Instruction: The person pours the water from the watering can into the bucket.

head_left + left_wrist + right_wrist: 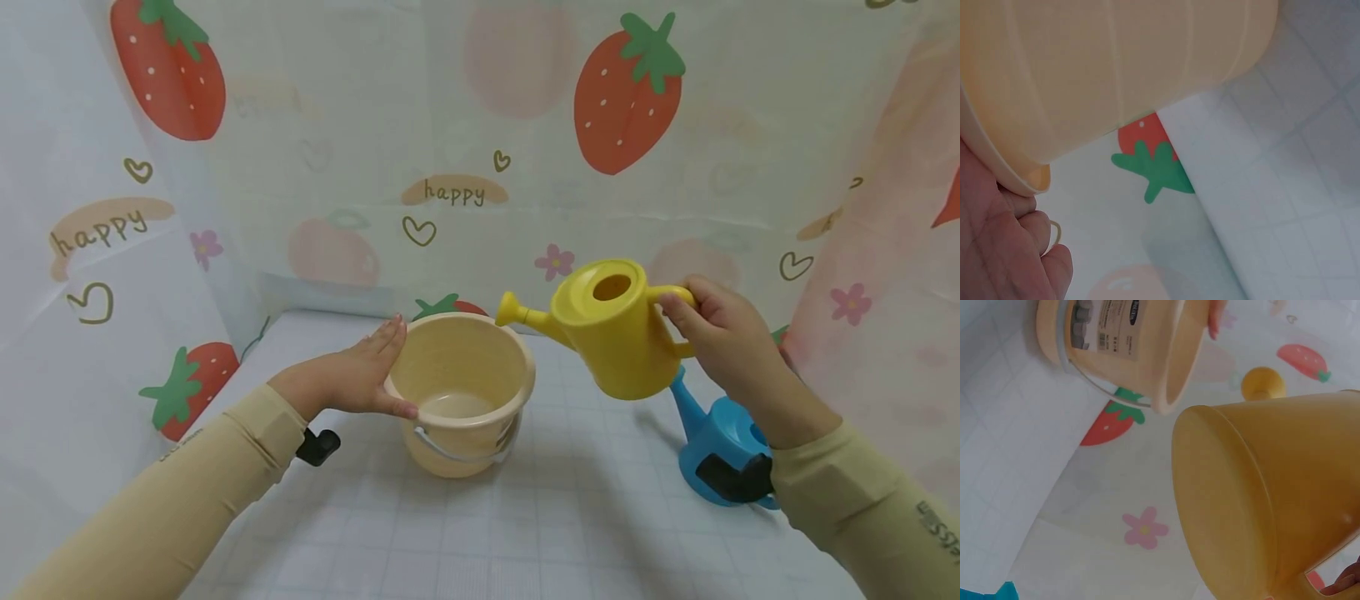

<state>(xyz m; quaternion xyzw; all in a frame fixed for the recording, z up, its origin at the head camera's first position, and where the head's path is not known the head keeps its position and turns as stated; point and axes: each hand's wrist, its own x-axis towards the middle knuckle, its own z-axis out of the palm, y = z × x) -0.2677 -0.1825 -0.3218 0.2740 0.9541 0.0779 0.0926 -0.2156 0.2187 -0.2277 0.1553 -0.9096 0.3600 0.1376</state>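
Observation:
A beige bucket (462,387) stands upright on the table, its metal handle hanging down at the front. My left hand (352,371) rests against the left side of its rim, fingers extended and thumb spread along the front edge. In the left wrist view, that hand touches the rim beside the bucket wall (1141,56). My right hand (731,350) grips the handle of a yellow watering can (630,350), held above the table. The can's spout reaches left to the right edge of the bucket rim. The right wrist view shows the can's base (1219,500).
A blue watering can (708,450) stands on the table at the right, partly hidden behind my right wrist. The table (480,533) has a pale gridded cover. A curtain (360,125) printed with strawberries hangs at the back and both sides.

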